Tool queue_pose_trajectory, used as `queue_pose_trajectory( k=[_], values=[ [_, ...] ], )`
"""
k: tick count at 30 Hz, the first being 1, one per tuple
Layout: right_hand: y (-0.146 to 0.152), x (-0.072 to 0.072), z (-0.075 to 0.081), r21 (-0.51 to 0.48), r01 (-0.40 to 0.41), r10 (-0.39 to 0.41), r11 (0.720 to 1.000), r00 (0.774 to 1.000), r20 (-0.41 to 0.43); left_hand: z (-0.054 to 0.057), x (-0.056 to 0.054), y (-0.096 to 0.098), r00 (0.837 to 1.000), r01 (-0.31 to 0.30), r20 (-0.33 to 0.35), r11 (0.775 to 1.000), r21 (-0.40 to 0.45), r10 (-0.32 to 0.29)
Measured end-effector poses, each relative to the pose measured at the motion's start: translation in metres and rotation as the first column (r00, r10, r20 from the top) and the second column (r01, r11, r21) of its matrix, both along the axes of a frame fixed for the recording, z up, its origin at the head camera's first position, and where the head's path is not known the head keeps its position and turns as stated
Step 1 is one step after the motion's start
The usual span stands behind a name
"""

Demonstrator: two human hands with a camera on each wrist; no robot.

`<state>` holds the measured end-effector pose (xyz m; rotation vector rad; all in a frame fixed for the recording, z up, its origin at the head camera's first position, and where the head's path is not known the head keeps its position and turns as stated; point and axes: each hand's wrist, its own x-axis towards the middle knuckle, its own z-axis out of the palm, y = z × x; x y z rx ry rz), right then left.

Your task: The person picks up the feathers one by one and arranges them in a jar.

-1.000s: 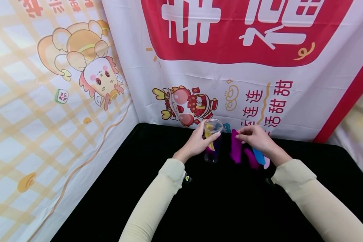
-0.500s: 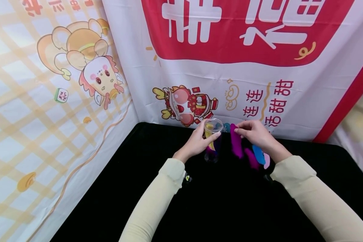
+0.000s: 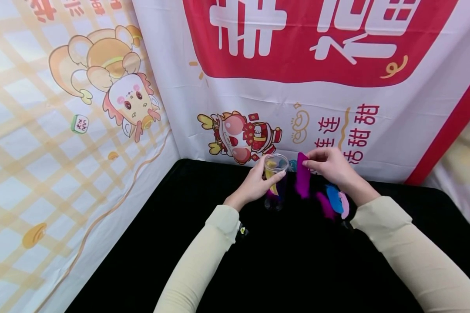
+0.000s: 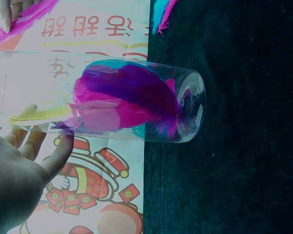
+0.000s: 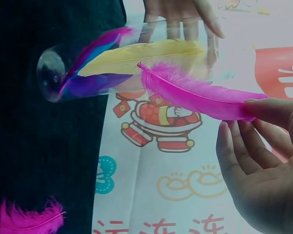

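Note:
My left hand (image 3: 254, 181) grips a clear plastic jar (image 3: 276, 162) round its upper part. The jar has no lid on and stands upright near the back of the black table. Inside it are several feathers: a yellow feather (image 5: 136, 56), a purple feather (image 4: 127, 80) and pink and blue ones. To the right of the jar, my right hand (image 3: 329, 166) pinches a magenta feather (image 5: 195, 97) by its tip between thumb and fingers. In the head view this feather hangs down, quill end lowest, beside the jar and apart from it.
On the black table (image 3: 282, 269), right of the jar, lie another magenta feather (image 3: 326, 206), a blue feather (image 3: 334, 199) and a light pink feather (image 3: 344, 206). A printed cloth (image 3: 235, 95) hangs right behind the table's back edge. A patterned cloth wall (image 3: 31, 174) bounds the left side.
My right hand has risen slightly with the magenta feather, which is now higher and a little nearer the jar. The left hand and jar have stayed in place.

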<state>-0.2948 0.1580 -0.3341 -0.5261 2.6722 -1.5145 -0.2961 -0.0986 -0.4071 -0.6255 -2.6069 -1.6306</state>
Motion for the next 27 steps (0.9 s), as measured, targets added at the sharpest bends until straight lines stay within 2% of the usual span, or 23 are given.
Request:
queue_pose_trajectory(
  k=[11, 15, 27],
  values=[
    [-0.003, -0.001, 0.016, -0.007, 0.005, -0.006, 1.0, 0.999, -0.044, -0.002, -0.002, 0.0, 1.0, 0.009, -0.006, 1.0, 0.006, -0.009],
    [-0.007, 0.001, 0.023, -0.015, 0.031, -0.032, 0.999, 0.998, -0.063, -0.002, -0.002, 0.001, 1.0, 0.016, -0.011, 1.0, 0.014, -0.016],
    [-0.016, 0.002, 0.044, -0.107, 0.048, -0.063, 0.993, 0.987, -0.15, 0.001, -0.001, -0.001, 0.999, 0.032, 0.017, 0.999, 0.036, -0.033]
  ],
)
